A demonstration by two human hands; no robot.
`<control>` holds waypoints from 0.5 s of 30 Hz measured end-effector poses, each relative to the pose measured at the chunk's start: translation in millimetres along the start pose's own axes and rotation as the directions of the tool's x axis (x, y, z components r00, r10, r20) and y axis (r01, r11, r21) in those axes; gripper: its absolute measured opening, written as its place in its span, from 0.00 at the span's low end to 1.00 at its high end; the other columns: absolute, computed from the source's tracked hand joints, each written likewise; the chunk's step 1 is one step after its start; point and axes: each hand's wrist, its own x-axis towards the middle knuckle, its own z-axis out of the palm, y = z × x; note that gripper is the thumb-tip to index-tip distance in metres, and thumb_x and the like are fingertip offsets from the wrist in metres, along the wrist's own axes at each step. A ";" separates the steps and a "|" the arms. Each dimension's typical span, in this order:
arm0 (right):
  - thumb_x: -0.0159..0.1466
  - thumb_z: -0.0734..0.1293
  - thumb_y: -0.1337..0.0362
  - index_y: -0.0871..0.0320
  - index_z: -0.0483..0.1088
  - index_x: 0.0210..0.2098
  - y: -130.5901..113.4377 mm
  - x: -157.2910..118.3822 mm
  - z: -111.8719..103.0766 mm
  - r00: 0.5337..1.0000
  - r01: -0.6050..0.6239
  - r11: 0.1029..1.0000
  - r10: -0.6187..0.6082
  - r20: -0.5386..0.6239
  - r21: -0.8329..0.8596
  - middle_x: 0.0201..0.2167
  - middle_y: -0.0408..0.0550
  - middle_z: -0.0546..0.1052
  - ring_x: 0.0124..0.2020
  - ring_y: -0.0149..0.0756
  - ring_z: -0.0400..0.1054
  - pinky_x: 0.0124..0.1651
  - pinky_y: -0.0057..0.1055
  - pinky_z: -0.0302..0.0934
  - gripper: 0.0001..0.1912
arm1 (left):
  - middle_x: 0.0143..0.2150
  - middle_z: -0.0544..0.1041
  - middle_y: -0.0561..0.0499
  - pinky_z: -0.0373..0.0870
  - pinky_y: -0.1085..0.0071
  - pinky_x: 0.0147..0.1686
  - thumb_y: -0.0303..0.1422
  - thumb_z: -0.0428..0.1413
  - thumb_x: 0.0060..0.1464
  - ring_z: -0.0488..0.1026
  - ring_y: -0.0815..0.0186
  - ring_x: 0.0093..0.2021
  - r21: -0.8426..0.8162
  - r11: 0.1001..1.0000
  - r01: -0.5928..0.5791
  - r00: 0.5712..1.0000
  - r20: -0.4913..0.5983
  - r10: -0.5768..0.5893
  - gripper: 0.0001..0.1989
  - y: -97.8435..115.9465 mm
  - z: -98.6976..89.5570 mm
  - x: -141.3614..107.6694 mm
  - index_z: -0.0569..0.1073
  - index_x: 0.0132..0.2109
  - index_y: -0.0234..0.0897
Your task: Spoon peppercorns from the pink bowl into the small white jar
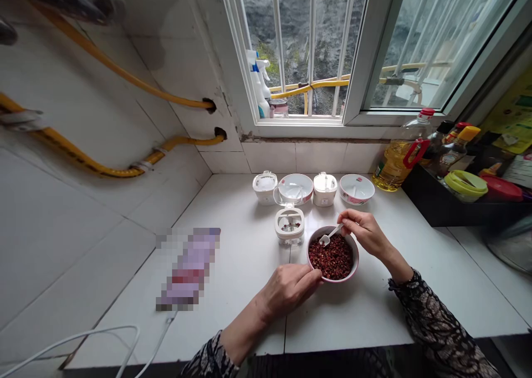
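A bowl (356, 260) with a pink rim holds many small dark red grains that look like Sichuan peppercorns (332, 260). My left hand (288, 286) grips the bowl's near left rim, fingers closed against it. Between the fingers of my right hand (366, 231) is a small white spoon (330, 237), its scoop resting at the top of the peppercorns. Just left of the bowl stands a clear seasoning jar (290, 228) with a white frame and its lid raised; a few dark bits show inside.
Behind are two lidded white seasoning jars (265, 188) and two white bowls (356, 189). An oil bottle (394, 162) and a black rack (432, 200) of bottles stand at right. A blurred-out phone-like object (191, 272) with a white cable (160, 339) lies left.
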 end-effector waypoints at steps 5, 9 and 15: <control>0.60 0.60 0.63 0.57 0.70 0.28 0.0 0.0 2.4 0.997 -0.074 0.992 0.072 0.028 0.101 0.18 0.41 0.72 0.23 0.33 0.65 0.31 0.30 0.59 0.08 | 0.25 0.70 0.54 0.58 0.74 0.21 0.28 0.46 0.68 0.64 0.71 0.21 0.006 1.000 0.000 1.000 0.002 0.000 0.07 0.3 -0.7 0.8 0.68 0.43 0.33; 0.59 0.62 0.62 0.57 0.71 0.29 1.8 1.2 0.8 0.992 -0.118 0.978 0.122 -0.013 0.173 0.18 0.41 0.72 0.23 0.33 0.66 0.32 0.31 0.60 0.08 | 0.26 0.71 0.53 0.58 0.74 0.21 0.28 0.46 0.68 0.65 0.71 0.21 -0.005 1.000 -0.002 1.000 0.006 0.002 0.07 0.2 -0.2 0.5 0.68 0.43 0.32; 0.55 0.64 0.61 0.58 0.72 0.27 7.0 5.7 -3.8 0.979 -0.187 0.929 0.203 -0.015 0.319 0.16 0.42 0.73 0.21 0.32 0.64 0.28 0.31 0.59 0.08 | 0.26 0.71 0.53 0.60 0.75 0.21 0.28 0.47 0.68 0.65 0.71 0.21 -0.008 1.000 0.009 1.000 0.018 -0.009 0.07 -0.4 0.5 -1.0 0.69 0.43 0.32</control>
